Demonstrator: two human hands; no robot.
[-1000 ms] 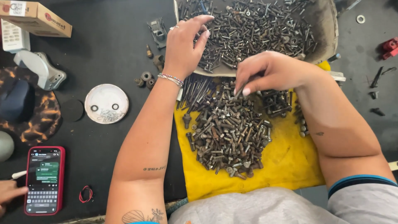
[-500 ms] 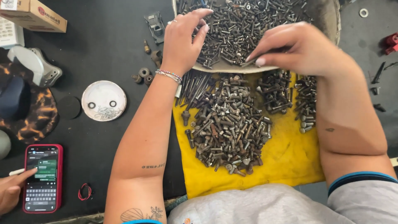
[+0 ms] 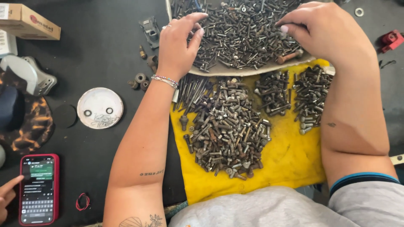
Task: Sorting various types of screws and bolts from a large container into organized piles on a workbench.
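While both hands are working over the shallow grey tray (image 3: 219,70) of mixed dark metal screws and bolts (image 3: 240,29) at the far side, the left hand (image 3: 179,42) is resting half-open on the heap, fingers curled, gripping nothing visible. The right hand (image 3: 324,29) is pinching fingertips together in the screws; what they have caught, I cannot tell. Nearer, sorted bolt piles (image 3: 223,126) are lying on the yellow cloth (image 3: 290,155). Far left, another person's finger (image 3: 10,187) is touching a red-cased phone (image 3: 38,189).
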